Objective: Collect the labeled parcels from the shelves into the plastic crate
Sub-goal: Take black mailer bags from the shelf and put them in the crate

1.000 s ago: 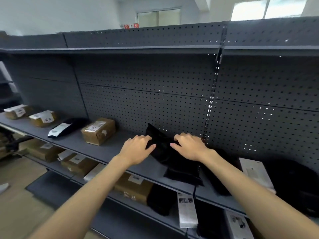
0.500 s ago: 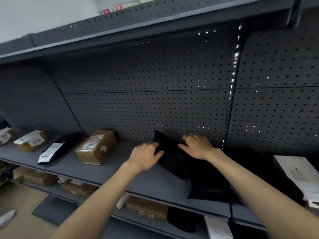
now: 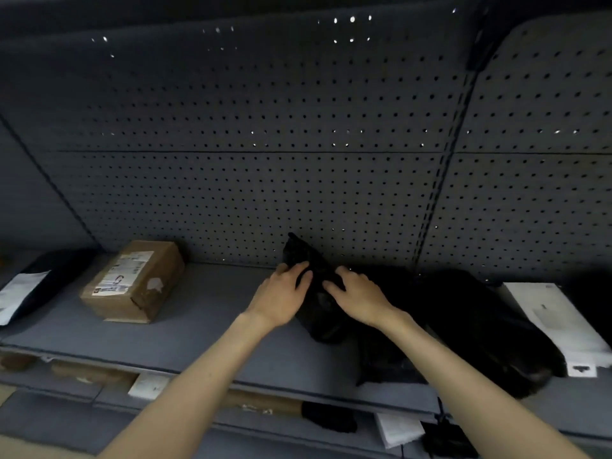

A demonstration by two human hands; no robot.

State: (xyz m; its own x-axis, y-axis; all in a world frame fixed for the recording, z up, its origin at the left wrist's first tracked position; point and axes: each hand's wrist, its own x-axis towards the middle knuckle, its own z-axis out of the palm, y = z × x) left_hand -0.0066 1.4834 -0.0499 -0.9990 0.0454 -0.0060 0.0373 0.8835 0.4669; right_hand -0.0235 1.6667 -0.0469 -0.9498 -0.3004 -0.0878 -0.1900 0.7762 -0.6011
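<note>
A black soft parcel [image 3: 314, 293] leans tilted against the pegboard back of the grey shelf [image 3: 205, 329]. My left hand [image 3: 281, 298] lies on its left side with the fingers curled onto it. On its right side rests my right hand [image 3: 359, 296], fingers spread over the black wrap. Both hands touch the parcel, which still sits on the shelf. No label shows on it. The plastic crate is out of view.
A brown cardboard box [image 3: 135, 281] with a white label stands to the left. Beyond it lies a black bag with a white label [image 3: 26, 289]. More black bags [image 3: 463, 329] and a white labelled parcel [image 3: 559, 323] lie at right. Lower shelves hold further parcels [image 3: 328, 415].
The view has closed in on the shelf and darkened. Both hands have settled more closely onto the black parcel, left fingers now over its left edge.
</note>
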